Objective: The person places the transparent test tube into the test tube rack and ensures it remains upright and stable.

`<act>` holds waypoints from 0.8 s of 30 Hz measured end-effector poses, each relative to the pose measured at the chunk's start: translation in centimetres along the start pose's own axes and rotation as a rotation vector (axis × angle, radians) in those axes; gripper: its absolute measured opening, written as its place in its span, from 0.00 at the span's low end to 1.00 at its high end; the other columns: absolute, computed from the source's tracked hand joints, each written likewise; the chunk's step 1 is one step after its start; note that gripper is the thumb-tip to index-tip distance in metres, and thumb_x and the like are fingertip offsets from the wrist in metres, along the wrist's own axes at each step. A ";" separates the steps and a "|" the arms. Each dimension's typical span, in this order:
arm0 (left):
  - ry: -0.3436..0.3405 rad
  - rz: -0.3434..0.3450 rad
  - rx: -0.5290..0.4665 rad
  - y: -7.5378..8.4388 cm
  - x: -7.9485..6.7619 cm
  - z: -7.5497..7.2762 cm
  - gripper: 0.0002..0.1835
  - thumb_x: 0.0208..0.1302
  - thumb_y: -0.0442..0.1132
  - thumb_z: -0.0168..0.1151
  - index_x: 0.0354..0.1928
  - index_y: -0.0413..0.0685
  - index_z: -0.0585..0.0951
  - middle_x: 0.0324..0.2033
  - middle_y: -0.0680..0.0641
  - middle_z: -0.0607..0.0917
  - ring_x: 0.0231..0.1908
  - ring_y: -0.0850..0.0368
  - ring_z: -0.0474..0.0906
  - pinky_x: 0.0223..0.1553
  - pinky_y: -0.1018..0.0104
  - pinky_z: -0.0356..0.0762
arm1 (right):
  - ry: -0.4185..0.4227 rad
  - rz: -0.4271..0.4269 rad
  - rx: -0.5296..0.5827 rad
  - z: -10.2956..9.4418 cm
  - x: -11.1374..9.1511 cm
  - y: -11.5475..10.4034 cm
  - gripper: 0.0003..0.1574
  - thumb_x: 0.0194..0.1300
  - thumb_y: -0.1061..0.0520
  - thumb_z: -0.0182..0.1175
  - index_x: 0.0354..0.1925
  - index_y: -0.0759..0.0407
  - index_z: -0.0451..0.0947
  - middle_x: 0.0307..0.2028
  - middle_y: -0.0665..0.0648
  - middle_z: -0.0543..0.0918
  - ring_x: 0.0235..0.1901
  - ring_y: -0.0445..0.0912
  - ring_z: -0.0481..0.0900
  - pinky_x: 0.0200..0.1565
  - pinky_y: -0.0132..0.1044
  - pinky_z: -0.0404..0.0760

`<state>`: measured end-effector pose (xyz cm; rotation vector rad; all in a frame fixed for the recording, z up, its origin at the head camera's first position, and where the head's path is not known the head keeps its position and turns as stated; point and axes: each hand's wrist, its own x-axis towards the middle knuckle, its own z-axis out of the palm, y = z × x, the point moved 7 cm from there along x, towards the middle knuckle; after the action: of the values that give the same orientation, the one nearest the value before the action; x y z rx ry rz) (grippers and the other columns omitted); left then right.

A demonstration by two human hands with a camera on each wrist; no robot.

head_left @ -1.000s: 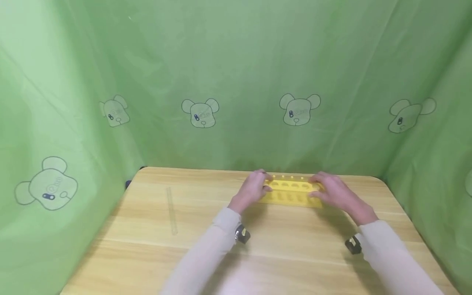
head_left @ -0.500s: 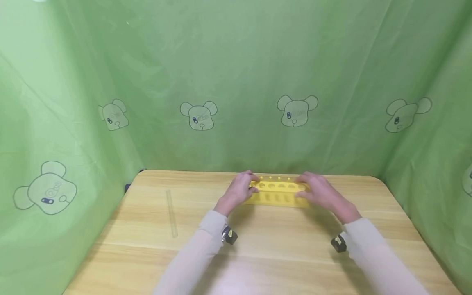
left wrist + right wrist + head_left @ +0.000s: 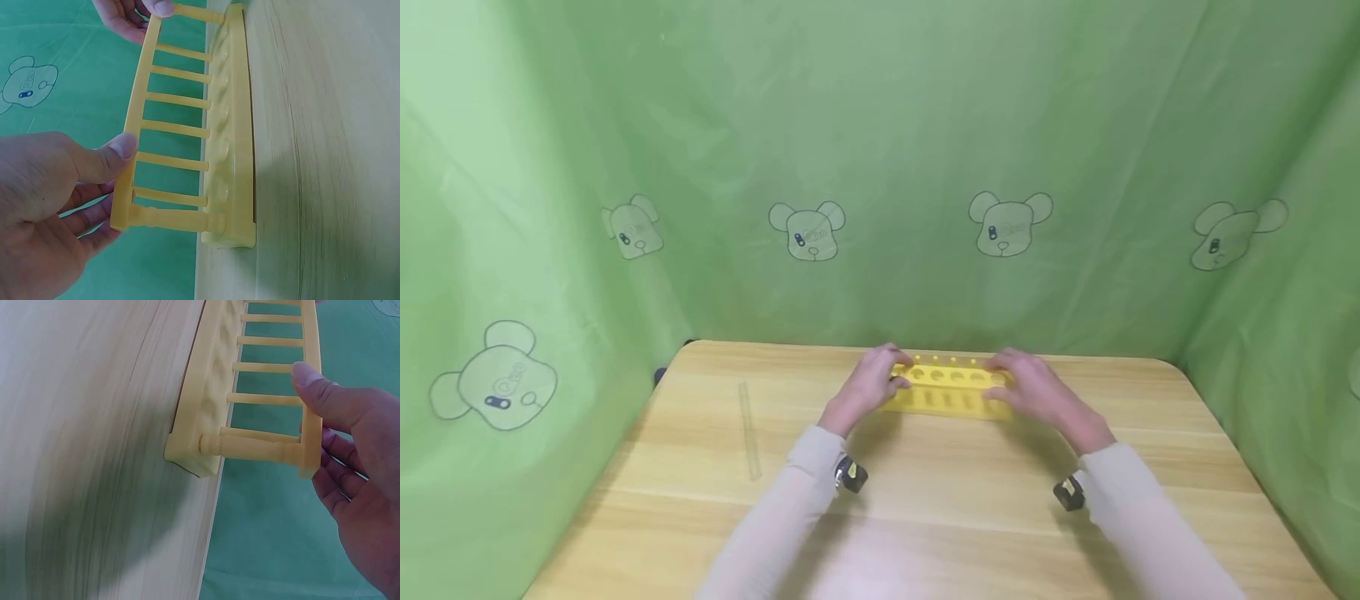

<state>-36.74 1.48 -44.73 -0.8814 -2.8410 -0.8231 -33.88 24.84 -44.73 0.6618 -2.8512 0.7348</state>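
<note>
A yellow plastic test tube rack (image 3: 947, 403) stands upright near the back edge of the table. Its top bar has a row of round holes, and several thin pegs rise behind them. My left hand (image 3: 867, 385) grips the rack's left end. In the left wrist view, the left thumb lies on one side of the top bar (image 3: 134, 106), with curled fingers on the other. At the opposite end, my right hand (image 3: 1036, 390) holds the same bar between thumb and fingers, also visible in the right wrist view. The rack's base (image 3: 194, 419) appears to sit on the tabletop.
A narrow, see-through tube or strip (image 3: 749, 432) lies on the left part of the wooden table (image 3: 955, 492). Green curtains (image 3: 895, 125) with printed bear heads enclose the back and both sides, and the back curtain hangs close behind the rack.
Both hands have moved to the left together with the rack, keeping their hold on its two ends. The transparent piece on the table has stayed in place.
</note>
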 end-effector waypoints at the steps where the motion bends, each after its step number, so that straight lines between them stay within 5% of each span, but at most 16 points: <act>1: -0.001 0.000 -0.001 -0.1 0.0 -0.1 0.21 0.63 0.35 0.73 0.57 0.41 0.84 0.56 0.45 0.83 0.57 0.49 0.79 0.63 0.63 0.77 | 0.002 0.000 0.003 0.0 0.1 -0.1 0.32 0.60 0.55 0.76 0.57 0.68 0.79 0.52 0.65 0.84 0.52 0.60 0.82 0.58 0.57 0.82; 24: 0.009 -0.035 -0.021 -2.3 -0.8 -1.7 0.21 0.62 0.33 0.73 0.58 0.41 0.83 0.56 0.43 0.83 0.58 0.47 0.79 0.63 0.61 0.78 | 0.020 -0.022 0.022 1.4 2.0 -1.7 0.32 0.59 0.53 0.76 0.57 0.67 0.80 0.52 0.63 0.84 0.53 0.59 0.82 0.58 0.55 0.82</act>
<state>-37.46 -1.40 -44.58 -0.8298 -2.8530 -0.8597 -34.93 22.09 -44.81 0.6836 -2.8167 0.7661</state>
